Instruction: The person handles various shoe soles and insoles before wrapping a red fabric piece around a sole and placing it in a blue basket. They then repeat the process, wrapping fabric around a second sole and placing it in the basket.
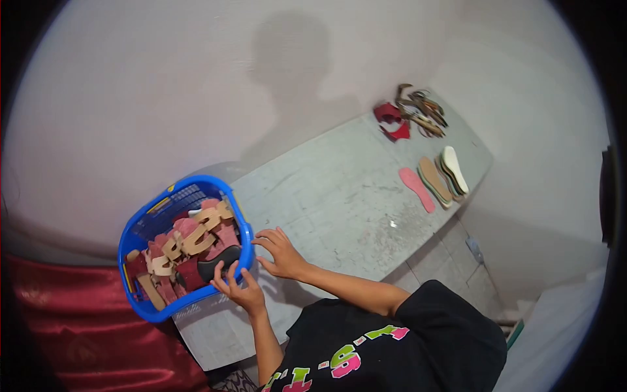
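Blue plastic basket (189, 300) sits at the left end of the grey table (326, 202), close to the wall (163, 78). It's loaded with a jumble of tan and pink strap pieces (194, 242), overlapping, count not readable. 1 dark curved piece (214, 266) lies at the near right corner inside the basket.

Left hand (245, 294): at the near right corner of the basket, fingers reaching over the rim next to the dark curved piece, thumb apart from the fingers. Can't tell if it's clamped on the rim, on that piece, or only resting.

Right hand (284, 255): just outside the right side of the basket, fingers spread, thumb apart, nothing in it. Fingertips at the rim; contact unclear. The 2 hands are near each other, not touching.

Far right end of table: 1 pink insole (417, 189) lies flat, a tan insole (434, 178) just beside it on top of a greenish layer, then a white insole (454, 170) over darker layers. Beyond those, nearer the wall, red pieces (397, 132) beside a loose heap of brownish straps (428, 114).

Shiny red cloth (78, 320) hangs left of the table. Person wears a black shirt (450, 333) with coloured lettering.
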Available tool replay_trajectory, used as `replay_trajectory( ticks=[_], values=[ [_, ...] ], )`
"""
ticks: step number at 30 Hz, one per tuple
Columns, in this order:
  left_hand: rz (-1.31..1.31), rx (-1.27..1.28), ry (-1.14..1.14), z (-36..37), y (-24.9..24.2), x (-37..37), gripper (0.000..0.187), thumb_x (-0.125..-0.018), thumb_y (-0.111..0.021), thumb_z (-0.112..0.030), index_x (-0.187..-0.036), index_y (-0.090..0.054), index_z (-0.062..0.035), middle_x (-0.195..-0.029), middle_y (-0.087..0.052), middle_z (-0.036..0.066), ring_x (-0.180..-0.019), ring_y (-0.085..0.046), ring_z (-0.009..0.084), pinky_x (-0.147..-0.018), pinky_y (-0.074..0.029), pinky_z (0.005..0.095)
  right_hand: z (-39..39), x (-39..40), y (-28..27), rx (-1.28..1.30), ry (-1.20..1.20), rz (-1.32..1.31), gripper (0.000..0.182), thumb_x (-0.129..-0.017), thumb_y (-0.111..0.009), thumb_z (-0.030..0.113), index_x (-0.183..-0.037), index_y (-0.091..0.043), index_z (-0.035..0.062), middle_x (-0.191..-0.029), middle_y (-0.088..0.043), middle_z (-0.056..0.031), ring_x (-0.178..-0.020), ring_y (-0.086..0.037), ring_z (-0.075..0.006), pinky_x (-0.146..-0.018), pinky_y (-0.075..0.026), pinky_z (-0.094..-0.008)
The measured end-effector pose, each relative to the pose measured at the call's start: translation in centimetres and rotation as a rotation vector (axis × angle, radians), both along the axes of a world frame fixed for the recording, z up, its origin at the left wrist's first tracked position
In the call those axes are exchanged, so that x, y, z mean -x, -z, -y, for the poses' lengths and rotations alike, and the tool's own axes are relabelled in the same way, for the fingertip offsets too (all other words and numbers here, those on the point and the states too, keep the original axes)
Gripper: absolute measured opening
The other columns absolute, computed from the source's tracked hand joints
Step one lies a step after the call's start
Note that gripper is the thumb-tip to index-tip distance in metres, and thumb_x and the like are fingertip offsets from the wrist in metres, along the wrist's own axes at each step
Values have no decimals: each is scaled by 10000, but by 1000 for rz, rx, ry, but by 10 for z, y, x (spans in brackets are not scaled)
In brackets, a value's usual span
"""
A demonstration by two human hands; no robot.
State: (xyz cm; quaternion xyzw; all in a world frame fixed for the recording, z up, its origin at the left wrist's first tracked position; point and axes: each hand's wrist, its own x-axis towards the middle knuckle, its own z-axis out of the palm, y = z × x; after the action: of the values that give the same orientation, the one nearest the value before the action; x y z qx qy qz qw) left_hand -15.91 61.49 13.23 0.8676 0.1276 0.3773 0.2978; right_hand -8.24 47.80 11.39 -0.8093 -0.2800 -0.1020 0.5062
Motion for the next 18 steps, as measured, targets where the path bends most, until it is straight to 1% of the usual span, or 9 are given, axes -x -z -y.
replay_trajectory(
  ticks=[1,4,6,7,10,11,13,14,18],
  values=[
    [-36,2,47,17,2,0,222,-855,-654,-75,-1072,-691,-47,-1309,-557,163,-1268,-491,366,-1150,-239,554,19,8,3,21,40,-25,430,-825,-712,157,-1230,-590,81,-1290,-540,-151,-1273,-487,-364,-1146,-279,-611],
    [-92,-2,165,57,2,0,243,-831,-669,-70,-1074,-691,-58,-1335,-538,164,-1278,-477,375,-1164,-217,559,65,24,14,43,142,-77,400,-832,-717,171,-1207,-602,91,-1294,-548,-139,-1275,-495,-353,-1144,-281,-612],
    [-168,-40,239,81,4,0,277,-803,-680,-41,-1079,-689,-61,-1391,-488,174,-1308,-435,381,-1153,-256,539,87,32,22,46,192,-112,386,-836,-721,181,-1197,-608,99,-1296,-554,-130,-1268,-505,-348,-1144,-282,-611],
    [-170,-43,253,91,6,-2,277,-803,-680,-41,-1079,-689,-61,-1391,-488,174,-1308,-435,381,-1153,-256,539,98,36,24,24,220,-152,385,-836,-723,182,-1195,-610,101,-1295,-558,-126,-1271,-504,-345,-1144,-281,-611],
    [-218,-1,349,122,14,-8,303,-784,-683,5,-1080,-684,-59,-1477,-389,200,-1348,-375,391,-1106,-339,492,134,47,35,-5,277,-235,381,-833,-727,184,-1189,-615,102,-1292,-566,-122,-1274,-504,-343,-1144,-281,-609],
    [-231,-8,361,133,17,-12,303,-784,-683,5,-1080,-684,-59,-1477,-389,200,-1348,-375,391,-1106,-339,492,146,48,40,-10,302,-260,379,-832,-729,185,-1185,-616,102,-1291,-569,-121,-1274,-505,-343,-1144,-282,-606],
    [-188,15,410,160,24,-22,303,-779,-695,-7,-1075,-688,-70,-1478,-391,193,-1278,-422,394,-1097,-315,527,178,46,50,-17,339,-279,373,-834,-727,180,-1182,-617,101,-1289,-570,-123,-1272,-506,-345,-1145,-282,-601],
    [-191,-20,430,174,28,-29,299,-784,-701,-12,-1077,-688,-71,-1482,-386,194,-1275,-421,393,-1081,-342,505,196,45,52,-15,362,-290,367,-835,-724,175,-1178,-618,99,-1288,-572,-125,-1271,-507,-347,-1147,-282,-595],
    [-287,33,466,253,43,-56,278,-808,-711,-47,-1082,-693,-90,-1483,-396,176,-1300,-417,381,-1092,-349,488,279,30,55,-54,410,-307,355,-840,-719,165,-1173,-620,94,-1284,-575,-128,-1263,-514,-352,-1147,-286,-584]
  ],
)
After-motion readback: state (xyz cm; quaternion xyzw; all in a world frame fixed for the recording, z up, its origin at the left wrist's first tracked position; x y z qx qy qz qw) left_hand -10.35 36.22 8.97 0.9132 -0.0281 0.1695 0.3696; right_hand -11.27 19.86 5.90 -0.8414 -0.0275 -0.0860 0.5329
